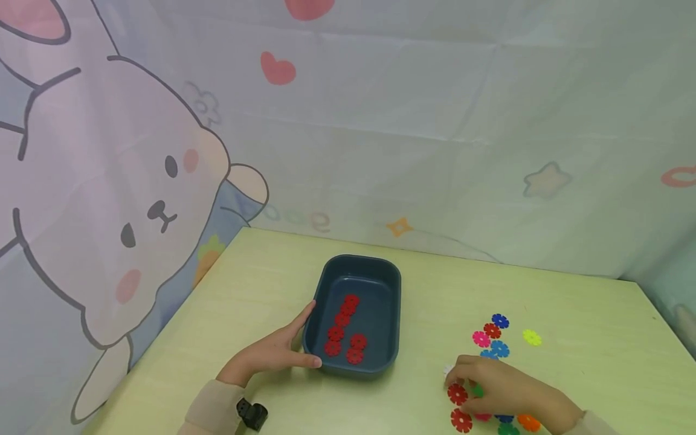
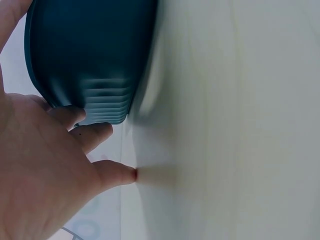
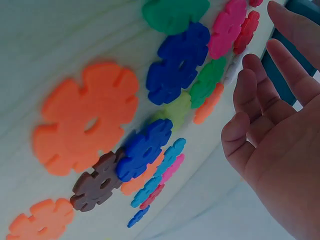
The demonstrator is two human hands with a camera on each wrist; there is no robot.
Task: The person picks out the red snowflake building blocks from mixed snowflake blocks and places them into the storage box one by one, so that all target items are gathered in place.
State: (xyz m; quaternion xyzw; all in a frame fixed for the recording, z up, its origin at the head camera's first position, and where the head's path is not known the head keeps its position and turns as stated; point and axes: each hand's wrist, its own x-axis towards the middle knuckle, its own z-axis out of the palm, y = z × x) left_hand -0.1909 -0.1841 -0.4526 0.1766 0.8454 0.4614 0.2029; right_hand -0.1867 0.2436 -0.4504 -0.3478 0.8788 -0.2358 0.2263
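A dark blue-green rectangular tray (image 1: 399,308) stands on the table with several red flower-shaped discs (image 1: 336,333) inside. My left hand (image 1: 274,350) rests against its near left corner, thumb at the near end and fingers along the left side. Those fingers look fairly straight and spread in the left wrist view. My right hand (image 1: 497,383) is over a group of coloured discs, thumb and forefinger apart beside a red disc (image 1: 458,394). Nothing shows between the fingertips in the right wrist view. A second red disc (image 1: 461,420) lies nearer; the hand covers some others.
Blue, pink, green and orange discs (image 1: 528,422) lie around the right hand, with a yellow disc (image 1: 531,337) farther back. A small black object (image 1: 252,414) is by the left sleeve. Behind the table (image 1: 587,326) hangs a printed cloth (image 1: 413,121).
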